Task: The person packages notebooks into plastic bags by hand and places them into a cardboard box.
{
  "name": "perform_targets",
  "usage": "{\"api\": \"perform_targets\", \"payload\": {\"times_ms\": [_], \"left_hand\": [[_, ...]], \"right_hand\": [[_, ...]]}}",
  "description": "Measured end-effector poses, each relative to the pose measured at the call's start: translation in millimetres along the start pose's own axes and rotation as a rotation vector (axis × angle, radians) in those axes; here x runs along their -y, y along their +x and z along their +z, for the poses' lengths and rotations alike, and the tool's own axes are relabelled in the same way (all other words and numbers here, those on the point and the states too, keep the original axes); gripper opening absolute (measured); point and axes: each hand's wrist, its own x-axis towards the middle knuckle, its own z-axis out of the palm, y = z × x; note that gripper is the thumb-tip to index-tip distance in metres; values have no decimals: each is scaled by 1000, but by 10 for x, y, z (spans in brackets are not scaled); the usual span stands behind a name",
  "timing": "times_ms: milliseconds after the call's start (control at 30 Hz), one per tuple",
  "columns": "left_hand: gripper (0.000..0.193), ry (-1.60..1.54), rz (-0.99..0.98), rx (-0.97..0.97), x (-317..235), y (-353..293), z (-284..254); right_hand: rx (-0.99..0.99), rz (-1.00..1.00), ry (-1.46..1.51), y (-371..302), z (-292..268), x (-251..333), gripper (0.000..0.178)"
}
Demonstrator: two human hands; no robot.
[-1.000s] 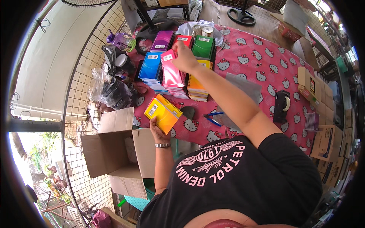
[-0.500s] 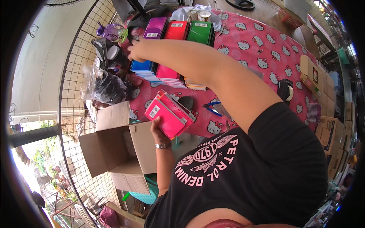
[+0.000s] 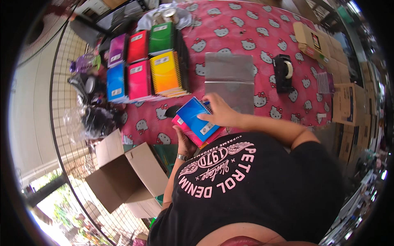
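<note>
My left hand (image 3: 185, 142) is closed around a small pile of spiral notebooks from below, with a pink notebook (image 3: 188, 130) showing at its edge. On top lies a blue spiral notebook (image 3: 193, 116), set at an angle across the pink one. My right hand (image 3: 218, 111) grips that blue notebook at its right side, thumb on the cover. Beyond the hands, notebooks stand in stacks by colour: purple (image 3: 117, 48), red (image 3: 138, 46) and green (image 3: 161, 37) behind; blue (image 3: 115, 82), pink (image 3: 139, 78) and yellow (image 3: 165, 70) in front.
A clear plastic bag (image 3: 230, 73) lies flat on the pink patterned tablecloth (image 3: 246, 24). Right of it stands a black tape dispenser (image 3: 283, 74). An open cardboard box (image 3: 113, 180) is at the lower left, beside a wire grid. Bagged items (image 3: 98, 121) crowd the table's left edge.
My right hand has come back from the front blue stack to the held pile, bringing a blue notebook onto it. The view has shifted, and the plastic bag now shows.
</note>
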Motion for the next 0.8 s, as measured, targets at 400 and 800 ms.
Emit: {"api": "perform_targets", "payload": {"times_ms": [400,800], "left_hand": [[79,1423,375,493,870,1651,428],[84,1495,395,510,954,1965,107]], "right_hand": [[-212,68,255,-723,-334,-1781,84],[-304,37,243,-699,-51,-1997,77]]}}
